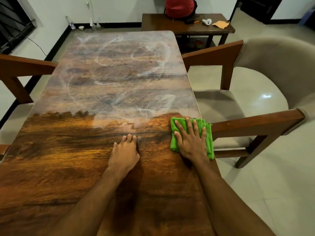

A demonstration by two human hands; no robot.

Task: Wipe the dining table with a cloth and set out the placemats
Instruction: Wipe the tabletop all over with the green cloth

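Observation:
A long wooden dining table [71, 150] fills the view; its far half carries whitish streaks and swirls [119, 68], its near half looks dark and glossy. A folded green cloth [208, 133] lies at the table's right edge. My right hand [190, 138] presses flat on it with fingers spread. My left hand [125, 150] rests on the bare wood near the middle, fingertips down and fingers close together, holding nothing. No placemats are in view.
A beige padded chair [281, 65] with wooden arms stands close to the table's right side. Another wooden chair arm [25, 67] is at the left. Behind the far end stands a dark side table [170, 26] with small items and a person in red.

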